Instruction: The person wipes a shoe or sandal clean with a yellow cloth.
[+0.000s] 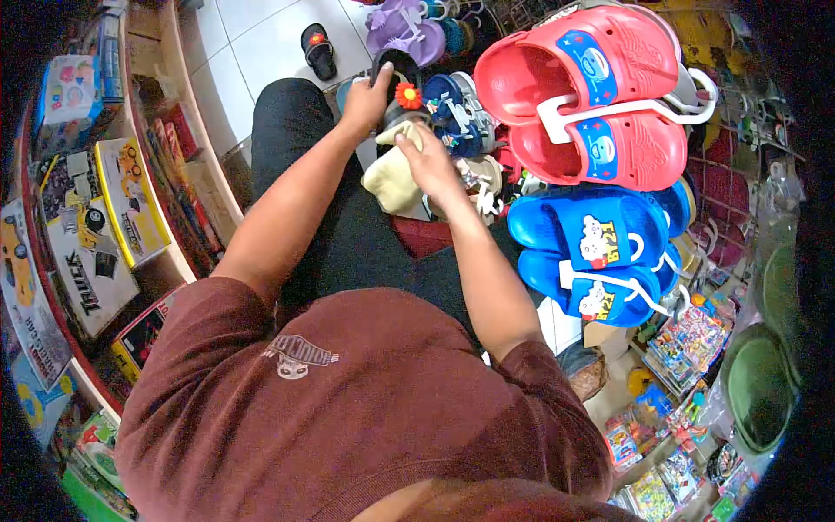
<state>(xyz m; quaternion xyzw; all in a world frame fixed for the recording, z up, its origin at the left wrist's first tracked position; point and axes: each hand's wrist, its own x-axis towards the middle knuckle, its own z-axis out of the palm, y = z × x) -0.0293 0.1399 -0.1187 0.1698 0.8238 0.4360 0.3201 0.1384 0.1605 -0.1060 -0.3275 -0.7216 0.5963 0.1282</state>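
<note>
My left hand [364, 106] is closed on the edge of a black sandal [402, 68] that has an orange-red flower on its strap. In my right hand [429, 163] is a pale yellow cloth [390, 177], bunched just below the sandal and near its lower end. Whether the cloth touches the sandal cannot be made out. A similar black sandal [320, 59] with a flower lies on the white tiled floor beyond my knee.
Pink clogs [600, 65] and blue slides [583, 228] hang on white hangers at the right. Purple sandals [407, 33] and navy sandals [454, 109] are farther ahead. Shelves with boxed toys [87, 244] line the left; small packaged goods [687, 344] lie lower right.
</note>
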